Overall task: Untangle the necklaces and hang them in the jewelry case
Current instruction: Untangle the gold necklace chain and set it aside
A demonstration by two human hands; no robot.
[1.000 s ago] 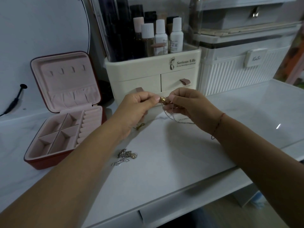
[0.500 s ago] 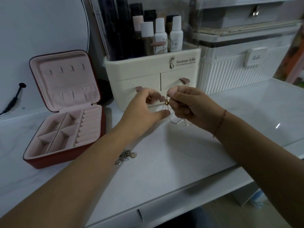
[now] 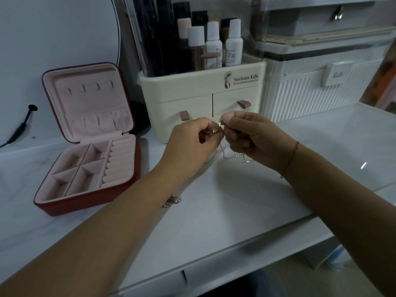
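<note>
Both my hands are raised together above the white table (image 3: 235,211), in front of the cream organiser. My left hand (image 3: 190,142) pinches a small gold pendant (image 3: 214,130) of a thin necklace. My right hand (image 3: 246,133) pinches the chain's end just beside it, and the silver chain (image 3: 235,156) dangles in a loop below the two hands. A second tangled necklace (image 3: 173,200) lies on the table, partly hidden under my left forearm. The red jewelry case (image 3: 90,196) stands open at the left, with a pink lining and several small hooks (image 3: 90,87) in its lid.
A cream drawer organiser (image 3: 201,99) with several bottles stands right behind my hands. A white ribbed box (image 3: 310,91) sits to its right under a clear case. A round mirror edge and a black cable (image 3: 20,127) are at the far left.
My left hand opened and then closed again on the gold pendant. Both hands stayed close together, shifting slightly while working the chain, which now hangs lower in a loop.
</note>
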